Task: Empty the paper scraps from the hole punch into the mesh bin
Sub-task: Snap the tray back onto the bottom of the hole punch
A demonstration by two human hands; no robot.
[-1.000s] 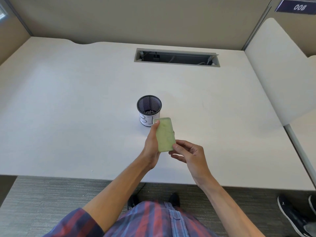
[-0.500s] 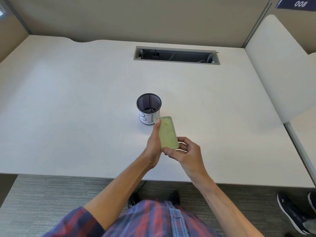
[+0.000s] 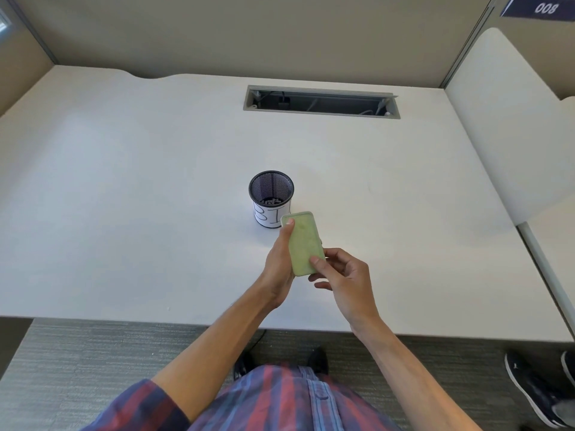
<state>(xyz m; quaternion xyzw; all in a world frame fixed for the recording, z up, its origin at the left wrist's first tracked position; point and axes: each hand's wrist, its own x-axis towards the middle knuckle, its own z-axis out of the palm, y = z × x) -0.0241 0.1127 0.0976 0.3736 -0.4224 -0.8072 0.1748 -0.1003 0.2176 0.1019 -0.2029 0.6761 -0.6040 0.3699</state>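
The pale green hole punch (image 3: 304, 244) is turned with its flat base toward me and held just in front of the mesh bin (image 3: 271, 194). My left hand (image 3: 280, 262) grips its left long edge, thumb near the top corner. My right hand (image 3: 340, 278) pinches its lower right corner with thumb and fingers. The black mesh bin stands upright on the white desk (image 3: 124, 197), wears a white paper label with hand-drawn letters, and holds some scraps at its bottom. The punch's upper end overlaps the bin's front right side in view.
A grey cable cutout (image 3: 320, 102) lies open at the back of the desk. Beige partition walls enclose the back and left. A white divider panel (image 3: 504, 126) rises on the right. Another person's dark shoes (image 3: 541, 390) stand on the carpet at the lower right.
My right hand closed in from the lower right and took hold of the punch's lower corner. The punch shifted slightly; the bin stayed put.
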